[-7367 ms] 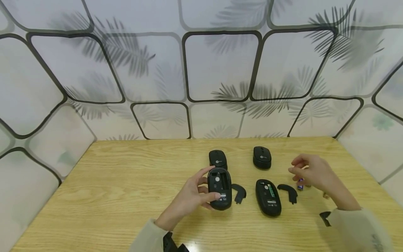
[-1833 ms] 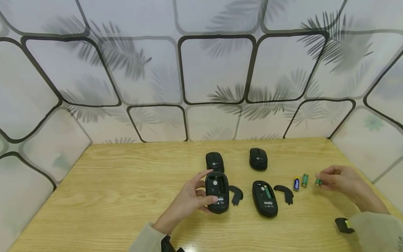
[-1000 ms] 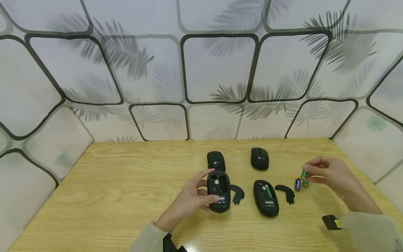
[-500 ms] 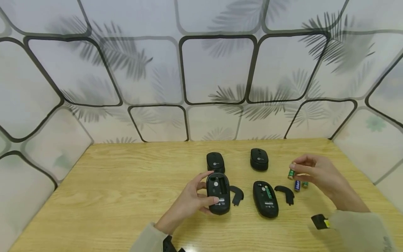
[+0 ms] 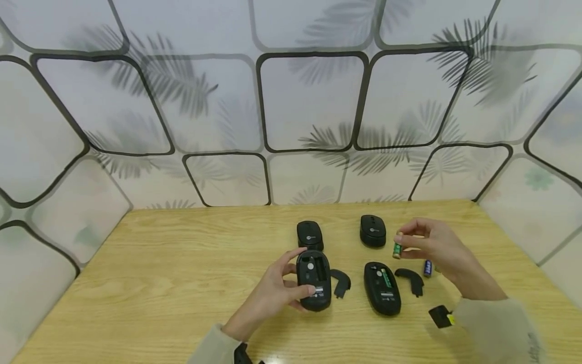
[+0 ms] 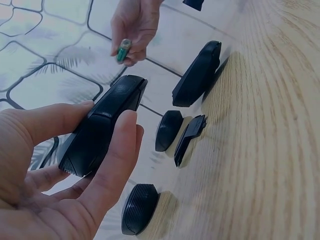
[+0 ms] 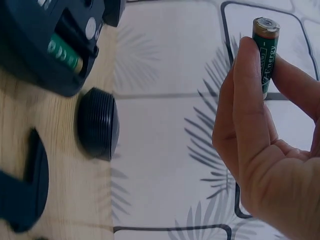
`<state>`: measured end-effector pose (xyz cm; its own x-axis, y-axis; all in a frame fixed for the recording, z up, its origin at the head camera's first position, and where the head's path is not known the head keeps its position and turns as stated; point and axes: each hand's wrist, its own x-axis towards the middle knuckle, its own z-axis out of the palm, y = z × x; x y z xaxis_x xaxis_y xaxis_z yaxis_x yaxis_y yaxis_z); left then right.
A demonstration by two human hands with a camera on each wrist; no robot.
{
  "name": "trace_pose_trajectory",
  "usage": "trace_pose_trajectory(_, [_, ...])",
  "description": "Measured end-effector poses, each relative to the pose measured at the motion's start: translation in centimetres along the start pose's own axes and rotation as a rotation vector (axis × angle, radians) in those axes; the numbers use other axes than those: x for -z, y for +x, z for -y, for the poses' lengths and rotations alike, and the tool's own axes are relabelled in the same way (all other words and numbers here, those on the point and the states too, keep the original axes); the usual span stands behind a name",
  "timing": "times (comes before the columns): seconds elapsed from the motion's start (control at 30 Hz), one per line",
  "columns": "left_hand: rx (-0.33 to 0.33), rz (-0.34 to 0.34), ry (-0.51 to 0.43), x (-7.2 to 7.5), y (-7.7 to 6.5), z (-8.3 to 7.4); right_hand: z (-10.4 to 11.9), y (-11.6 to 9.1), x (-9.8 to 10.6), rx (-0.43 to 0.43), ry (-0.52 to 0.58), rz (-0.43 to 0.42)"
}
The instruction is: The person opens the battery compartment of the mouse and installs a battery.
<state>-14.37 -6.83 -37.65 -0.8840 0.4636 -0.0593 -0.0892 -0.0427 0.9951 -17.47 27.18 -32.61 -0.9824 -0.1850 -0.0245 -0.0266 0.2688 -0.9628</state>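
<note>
My left hand (image 5: 277,283) grips a black computer mouse (image 5: 314,298), its underside turned up and its battery slot bare. In the left wrist view the fingers and thumb (image 6: 120,160) hold this mouse along its sides. My right hand (image 5: 432,247) pinches a green battery (image 5: 397,248) between thumb and fingertips, above the table. The right wrist view shows that battery (image 7: 266,55) upright, its flat end up. A second mouse (image 5: 382,298) lies bottom up between the hands, a green battery (image 5: 386,278) in its slot. Beside each of these mice lies a curved black battery cover (image 5: 341,283).
Behind the hands stand two more black mice, one (image 5: 310,233) at left partly covered by the held mouse, one (image 5: 373,231) at right. A blue battery (image 5: 428,268) lies by the right forearm, another battery largely hidden beside it. A patterned backdrop (image 5: 313,101) borders the wooden table (image 5: 182,263).
My right hand picked up a green battery at the far right and has carried it left, past the blue battery, toward the mice. My left hand keeps its hold on the mouse, nearly still.
</note>
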Motion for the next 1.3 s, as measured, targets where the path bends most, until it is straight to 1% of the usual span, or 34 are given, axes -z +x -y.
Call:
trace_pose_trajectory(0.23, [0.012,0.007,-0.009,-0.1,0.0,-0.2,1.2,0.8,-2.0,-0.003,0.028,0.035])
trace_pose_trajectory(0.43, [0.03,0.01,-0.011,0.0,0.1,-0.2,1.9,1.4,-3.6,0.004,0.053,0.079])
trace_pose_trajectory(0.57, [0.03,0.013,-0.009,0.0,0.2,-0.2,2.2,1.6,-4.4,-0.015,0.073,0.089])
trace_pose_trajectory(0.67, [0.024,0.015,-0.003,0.0,0.1,-0.3,2.4,1.6,-4.9,-0.013,0.074,0.1])
trace_pose_trajectory(0.93, [0.025,0.01,0.003,0.0,-0.1,-0.4,2.5,1.9,-6.1,0.023,0.091,0.139])
trace_pose_trajectory(1.1, [0.021,0.002,0.004,0.0,-0.1,-0.3,2.4,2.1,-6.8,0.021,0.098,0.137])
trace_pose_trajectory(1.3, [0.028,-0.001,-0.005,0.0,0.0,-0.2,2.4,2.4,-7.7,0.031,0.089,0.165])
